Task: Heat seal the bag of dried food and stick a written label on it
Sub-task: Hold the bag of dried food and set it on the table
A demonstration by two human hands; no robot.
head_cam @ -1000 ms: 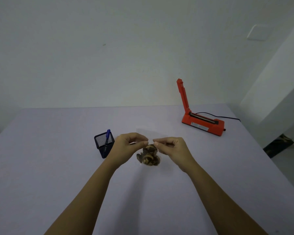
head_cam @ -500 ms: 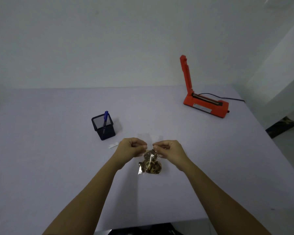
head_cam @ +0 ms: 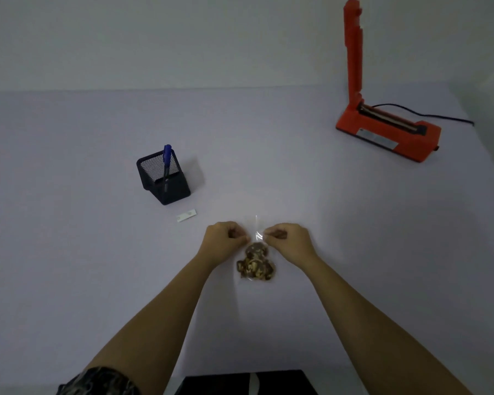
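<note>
Clear plastic bag [head_cam: 255, 263] of dried food rests on the pale worktop [head_cam: 69, 252] near its middle. The left hand [head_cam: 224, 240] and right hand [head_cam: 290, 240] each pinch the bag's neck, fingers curled on the film. From the bag: orange heat sealer [head_cam: 382, 129], arm raised, at 2 o'clock; black mesh pen holder [head_cam: 163, 181] with blue pen [head_cam: 167, 161] at 10 o'clock; small white label [head_cam: 186, 215] between holder and left hand.
</note>
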